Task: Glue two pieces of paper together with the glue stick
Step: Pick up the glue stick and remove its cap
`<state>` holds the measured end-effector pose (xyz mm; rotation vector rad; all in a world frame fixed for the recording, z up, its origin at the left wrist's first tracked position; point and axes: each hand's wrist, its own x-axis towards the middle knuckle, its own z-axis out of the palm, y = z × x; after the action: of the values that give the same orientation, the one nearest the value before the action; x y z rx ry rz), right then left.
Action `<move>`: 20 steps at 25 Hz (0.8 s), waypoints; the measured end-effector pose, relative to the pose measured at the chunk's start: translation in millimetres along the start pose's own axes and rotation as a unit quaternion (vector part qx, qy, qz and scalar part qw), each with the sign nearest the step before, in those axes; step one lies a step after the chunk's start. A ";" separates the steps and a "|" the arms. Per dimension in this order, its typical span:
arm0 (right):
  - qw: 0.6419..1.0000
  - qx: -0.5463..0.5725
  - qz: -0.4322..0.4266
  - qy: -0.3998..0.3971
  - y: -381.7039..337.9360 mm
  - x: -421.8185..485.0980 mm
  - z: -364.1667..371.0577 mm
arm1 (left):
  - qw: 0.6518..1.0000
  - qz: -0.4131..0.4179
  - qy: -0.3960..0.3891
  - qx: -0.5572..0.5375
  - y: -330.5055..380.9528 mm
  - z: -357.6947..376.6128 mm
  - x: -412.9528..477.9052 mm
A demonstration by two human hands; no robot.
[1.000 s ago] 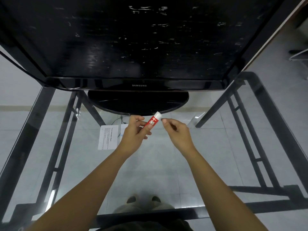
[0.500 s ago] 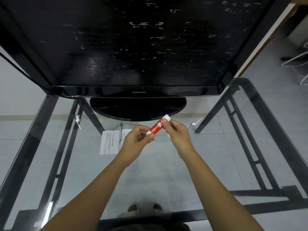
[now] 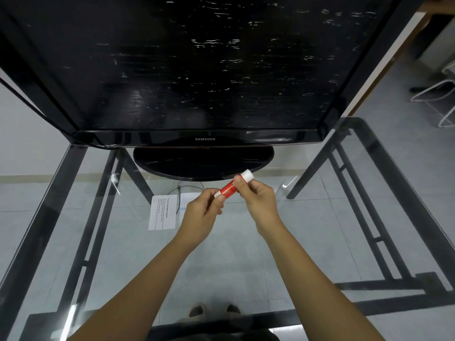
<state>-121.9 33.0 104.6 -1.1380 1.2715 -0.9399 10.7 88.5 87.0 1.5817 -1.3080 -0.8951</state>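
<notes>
A red glue stick (image 3: 230, 188) with a white cap is held in the air above the glass table, tilted up to the right. My left hand (image 3: 203, 212) pinches its lower white end. My right hand (image 3: 257, 196) grips the upper part, fingers wrapped just below the cap. A white printed sheet of paper (image 3: 162, 212) lies flat on the glass to the left of my left hand. A second sheet (image 3: 187, 200) lies beside it, mostly hidden behind my left hand.
A large black Samsung monitor (image 3: 204, 70) stands on an oval base (image 3: 203, 159) just beyond my hands. The glass table top (image 3: 246, 254) rests on a black metal frame (image 3: 357, 205). A thin cable (image 3: 178, 193) runs over the papers. White chair legs (image 3: 435, 94) stand far right.
My right hand has closed onto the upper end of the glue stick, which one second ago it only reached toward. Both hands shifted slightly to the right.
</notes>
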 end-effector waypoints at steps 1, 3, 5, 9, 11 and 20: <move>1.000 0.001 -0.002 -0.002 -0.3 -1.0 0.1 | 1.000 0.004 -0.005 0.012 0.4 -0.2 -0.5; 1.000 0.007 -0.003 -0.008 -1.3 -2.2 0.3 | 0.999 0.014 -0.015 0.031 2.1 -1.6 -1.7; 1.000 0.010 -0.004 -0.019 -2.7 -3.0 0.3 | 0.999 0.018 -0.026 0.029 4.5 -3.8 -3.4; 0.999 0.020 0.000 -0.029 -4.0 -6.7 0.4 | 0.998 0.003 -0.063 0.022 8.5 -8.1 -6.1; 0.999 0.025 0.003 -0.027 -4.8 -9.1 -0.2 | 0.997 -0.007 -0.073 0.005 9.3 -10.0 -6.4; 0.999 0.031 0.016 0.008 -10.2 -15.7 6.5 | 0.993 0.086 0.068 0.037 3.0 -2.0 -7.1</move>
<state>-116.2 46.7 117.7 -1.0600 1.2614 -0.9608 10.2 95.6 90.5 1.5323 -1.3705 -0.6290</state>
